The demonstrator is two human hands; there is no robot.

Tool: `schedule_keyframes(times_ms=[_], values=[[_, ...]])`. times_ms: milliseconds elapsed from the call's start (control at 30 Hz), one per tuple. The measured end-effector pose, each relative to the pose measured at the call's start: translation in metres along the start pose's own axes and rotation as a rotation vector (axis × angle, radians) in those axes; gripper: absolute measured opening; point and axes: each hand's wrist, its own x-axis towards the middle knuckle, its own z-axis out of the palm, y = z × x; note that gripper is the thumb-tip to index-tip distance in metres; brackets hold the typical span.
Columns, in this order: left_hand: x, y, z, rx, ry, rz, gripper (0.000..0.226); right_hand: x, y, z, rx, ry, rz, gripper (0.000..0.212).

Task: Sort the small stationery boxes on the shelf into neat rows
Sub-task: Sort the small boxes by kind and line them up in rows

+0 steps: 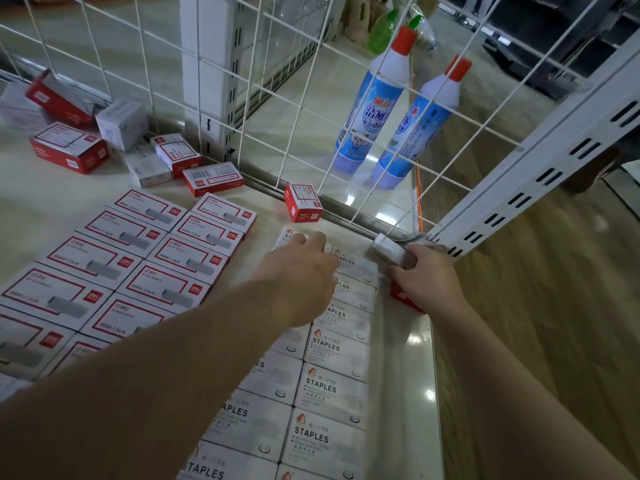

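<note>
Shelf (pixel 408 344): white boxes marked STAPLES (pixel 329 393) lie flat in two columns along the right side, edges touching. To their left, red-framed boxes (pixel 138 265) lie flat in two slanted rows, also touching. One red box (pixel 303 202) stands alone near the wire grid (pixel 301 98), just beyond the white columns. A loose heap (pixel 114 147) of red and white boxes sits at the far left against the grid, tilted and overlapping.

My left hand (pixel 301 271) lies flat, fingers (pixel 313 239) straight and fairly close together, pressing on the far end of the white columns. It grips nothing.

My right hand (pixel 424 277) is at the far right corner of the shelf, by the slotted upright (pixel 533 174). Its fingers are curled round a small white box (pixel 389 251), held tilted just past the last box of the right column. Whether that box touches the shelf I cannot tell. A red box (pixel 403 299) shows under the right palm at the shelf edge; mostly hidden, so I cannot tell if the hand holds it.

Behind the grid: two blue bottles (pixel 377 109) with red caps, leaning, side by side.
</note>
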Motion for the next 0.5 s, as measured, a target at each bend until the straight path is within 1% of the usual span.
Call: schedule_keyframes(times_ms=[100, 200, 300, 367, 467, 500], values=[[-0.001, -0.002, 0.001, -0.013, 0.000, 0.002, 0.041, 0.000, 0.000, 0.004, -0.006, -0.034, 0.016, 0.018], [-0.001, -0.002, 0.001, -0.011, 0.000, 0.005, 0.041, -0.001, -0.001, 0.007, 0.017, -0.008, 0.024, 0.014], [-0.001, -0.003, 0.000, 0.012, -0.008, 0.012, 0.043, -0.004, -0.002, 0.007, 0.069, 0.021, 0.030, 0.015], [-0.003, -0.002, 0.000, 0.040, -0.024, 0.026, 0.045, -0.008, -0.006, 0.003, 0.098, 0.062, 0.032, 0.004], [-0.008, -0.001, -0.001, 0.022, -0.040, 0.041, 0.047, -0.014, -0.010, -0.001, 0.172, 0.104, 0.027, 0.034], [-0.010, -0.002, -0.001, -0.008, -0.042, 0.037, 0.047, -0.018, -0.012, -0.003, 0.178, 0.109, 0.011, 0.041]])
